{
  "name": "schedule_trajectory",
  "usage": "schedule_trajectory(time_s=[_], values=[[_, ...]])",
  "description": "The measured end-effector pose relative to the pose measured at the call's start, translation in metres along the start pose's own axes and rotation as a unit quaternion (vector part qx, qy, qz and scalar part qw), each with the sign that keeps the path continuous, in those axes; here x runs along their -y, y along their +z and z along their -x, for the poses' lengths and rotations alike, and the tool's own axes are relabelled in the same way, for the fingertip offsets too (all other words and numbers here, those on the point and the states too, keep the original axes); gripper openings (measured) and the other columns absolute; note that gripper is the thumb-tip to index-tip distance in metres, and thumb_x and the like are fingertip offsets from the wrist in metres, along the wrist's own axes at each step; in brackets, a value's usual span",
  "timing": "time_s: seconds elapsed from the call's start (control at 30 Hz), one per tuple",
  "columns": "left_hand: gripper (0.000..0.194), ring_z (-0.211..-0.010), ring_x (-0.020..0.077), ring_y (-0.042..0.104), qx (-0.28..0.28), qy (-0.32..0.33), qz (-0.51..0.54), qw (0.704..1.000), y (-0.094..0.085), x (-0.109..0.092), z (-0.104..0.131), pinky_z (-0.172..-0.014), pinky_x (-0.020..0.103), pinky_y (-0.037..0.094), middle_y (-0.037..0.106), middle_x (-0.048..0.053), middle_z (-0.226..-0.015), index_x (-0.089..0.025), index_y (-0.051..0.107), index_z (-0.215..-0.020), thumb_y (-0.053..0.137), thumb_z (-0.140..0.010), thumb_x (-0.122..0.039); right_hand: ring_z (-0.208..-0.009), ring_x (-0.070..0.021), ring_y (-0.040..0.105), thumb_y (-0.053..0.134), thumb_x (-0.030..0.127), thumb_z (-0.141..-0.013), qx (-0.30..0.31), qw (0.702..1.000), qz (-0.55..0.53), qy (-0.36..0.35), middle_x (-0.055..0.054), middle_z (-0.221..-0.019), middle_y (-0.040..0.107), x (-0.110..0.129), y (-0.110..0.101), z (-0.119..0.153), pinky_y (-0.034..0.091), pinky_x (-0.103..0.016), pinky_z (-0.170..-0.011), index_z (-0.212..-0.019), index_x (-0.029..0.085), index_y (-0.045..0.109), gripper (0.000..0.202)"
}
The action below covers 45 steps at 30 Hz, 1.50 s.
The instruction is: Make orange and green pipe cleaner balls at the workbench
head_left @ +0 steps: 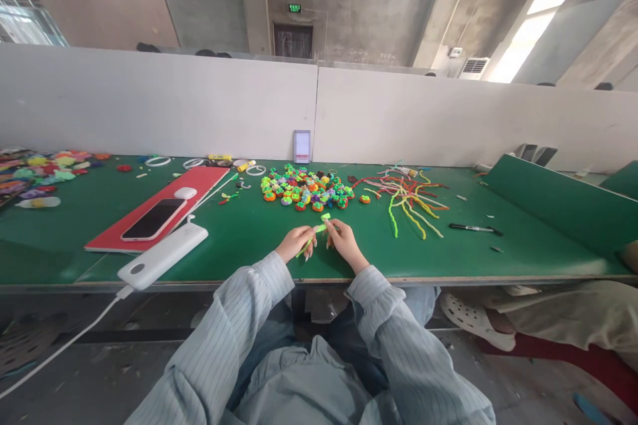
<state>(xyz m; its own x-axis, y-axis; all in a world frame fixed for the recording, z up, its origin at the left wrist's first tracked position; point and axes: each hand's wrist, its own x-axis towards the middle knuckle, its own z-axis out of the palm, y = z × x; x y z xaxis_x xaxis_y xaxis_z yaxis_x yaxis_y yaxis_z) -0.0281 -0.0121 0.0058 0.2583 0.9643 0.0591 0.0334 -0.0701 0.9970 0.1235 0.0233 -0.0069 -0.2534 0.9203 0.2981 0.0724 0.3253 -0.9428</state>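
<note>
Near the front edge of the green table, a lime-green pipe cleaner point(325, 217) is held between my two hands. My left hand point(295, 243) is closed on its lower length, and a tail of it slants down past the fingers. My right hand point(345, 243) pinches it close to the upper end, which looks folded or coiled. The fingers partly hide its exact shape. Just beyond my hands lies a pile of small, colourful fuzzy pieces point(306, 189). Loose pipe cleaners point(411, 202) in yellow, green, red and pink spread out to the right.
At left, a red folder point(202, 187) carries a phone point(153, 219), and a white power bank point(163, 255) with a cable lies beside it. Another phone point(302, 147) leans on the white partition point(209, 106). A black pen point(475, 228) and green divider point(558, 206) are at right.
</note>
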Motion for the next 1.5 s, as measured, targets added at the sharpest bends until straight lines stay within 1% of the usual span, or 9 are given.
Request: schedule_trajectory(time_s=[0.17, 0.3, 0.47, 0.57, 0.7, 0.97, 1.2, 1.33, 1.5], values=[[0.041, -0.029, 0.0074, 0.044, 0.004, -0.001, -0.005, 1.000, 0.000, 0.003, -0.001, -0.035, 0.019, 0.034, 0.048, -0.004, -0.036, -0.016, 0.050, -0.060, 0.048, -0.078, -0.052, -0.035, -0.0095, 0.046, 0.047, 0.057, -0.078, 0.000, 0.999, 0.030, -0.015, 0.000, -0.059, 0.057, 0.001, 0.001, 0.002, 0.037, -0.023, -0.035, -0.071, 0.019, 0.054, 0.039], [0.041, -0.030, 0.0075, 0.044, 0.009, 0.003, -0.008, 1.000, -0.001, 0.004, -0.001, -0.035, 0.019, 0.034, 0.048, -0.004, -0.036, -0.015, 0.049, -0.061, 0.047, -0.079, -0.053, -0.036, -0.0108, 0.048, 0.049, 0.055, -0.077, 0.011, 0.998, 0.052, -0.027, 0.001, -0.056, 0.054, 0.005, 0.002, 0.004, 0.038, -0.024, -0.037, -0.070, 0.020, 0.054, 0.036], [0.041, -0.035, 0.0078, 0.048, 0.022, 0.007, -0.003, 1.000, 0.000, 0.002, -0.002, -0.037, 0.019, 0.033, 0.054, -0.002, -0.043, -0.013, 0.053, -0.069, 0.049, -0.078, -0.053, -0.035, -0.0111, 0.047, 0.046, 0.055, -0.079, 0.001, 0.997, 0.066, -0.036, 0.004, -0.048, 0.047, 0.005, 0.001, 0.005, 0.036, -0.023, -0.037, -0.066, 0.022, 0.050, 0.037], [0.040, -0.037, 0.0076, 0.050, 0.046, 0.020, 0.005, 0.999, -0.001, 0.001, -0.002, -0.039, 0.019, 0.033, 0.059, 0.000, -0.050, -0.012, 0.054, -0.074, 0.054, -0.076, -0.051, -0.035, -0.0111, 0.045, 0.044, 0.057, -0.080, -0.003, 0.997, 0.067, -0.035, 0.005, -0.046, 0.045, 0.005, 0.001, 0.005, 0.035, -0.023, -0.036, -0.065, 0.022, 0.048, 0.038], [0.035, -0.043, 0.0089, 0.054, 0.070, 0.022, -0.001, 0.997, -0.003, 0.003, -0.002, -0.043, 0.020, 0.038, 0.064, 0.003, -0.059, -0.012, 0.055, -0.075, 0.062, -0.072, -0.046, -0.033, -0.0102, 0.042, 0.043, 0.058, -0.080, -0.002, 0.997, 0.064, -0.032, 0.005, -0.042, 0.043, 0.008, 0.001, 0.005, 0.033, -0.023, -0.036, -0.061, 0.022, 0.045, 0.041], [0.034, -0.044, 0.0104, 0.057, 0.045, 0.018, -0.014, 0.999, -0.001, 0.003, -0.001, -0.045, 0.020, 0.041, 0.064, 0.003, -0.056, -0.012, 0.054, -0.072, 0.064, -0.070, -0.045, -0.030, -0.0081, 0.037, 0.041, 0.059, -0.081, 0.014, 0.999, 0.047, -0.017, 0.006, -0.035, 0.038, 0.010, -0.001, 0.005, 0.030, -0.021, -0.036, -0.052, 0.021, 0.040, 0.048], [0.039, -0.041, 0.0096, 0.055, 0.044, 0.023, -0.036, 0.998, -0.001, 0.000, 0.000, -0.043, 0.019, 0.039, 0.062, 0.003, -0.050, -0.012, 0.055, -0.064, 0.060, -0.071, -0.050, -0.025, -0.0064, 0.032, 0.041, 0.062, -0.078, 0.054, 0.998, 0.007, 0.029, 0.006, -0.031, 0.035, 0.003, -0.001, 0.003, 0.027, -0.021, -0.031, -0.046, 0.021, 0.035, 0.053], [0.040, -0.039, 0.0083, 0.052, 0.031, 0.025, -0.023, 0.999, -0.001, 0.001, 0.000, -0.041, 0.018, 0.038, 0.060, 0.001, -0.047, -0.012, 0.054, -0.064, 0.057, -0.073, -0.051, -0.026, -0.0066, 0.037, 0.038, 0.065, -0.078, 0.053, 0.997, -0.020, 0.043, 0.006, -0.034, 0.037, 0.003, 0.001, 0.002, 0.029, -0.020, -0.031, -0.049, 0.020, 0.038, 0.053], [0.041, -0.035, 0.0083, 0.051, 0.022, 0.019, -0.006, 1.000, -0.002, 0.002, -0.001, -0.039, 0.018, 0.036, 0.058, 0.000, -0.044, -0.013, 0.053, -0.065, 0.052, -0.076, -0.052, -0.032, -0.0075, 0.047, 0.037, 0.065, -0.077, 0.045, 0.997, -0.047, 0.048, 0.005, -0.052, 0.051, 0.003, 0.001, 0.001, 0.032, -0.019, -0.030, -0.067, 0.019, 0.044, 0.048]])
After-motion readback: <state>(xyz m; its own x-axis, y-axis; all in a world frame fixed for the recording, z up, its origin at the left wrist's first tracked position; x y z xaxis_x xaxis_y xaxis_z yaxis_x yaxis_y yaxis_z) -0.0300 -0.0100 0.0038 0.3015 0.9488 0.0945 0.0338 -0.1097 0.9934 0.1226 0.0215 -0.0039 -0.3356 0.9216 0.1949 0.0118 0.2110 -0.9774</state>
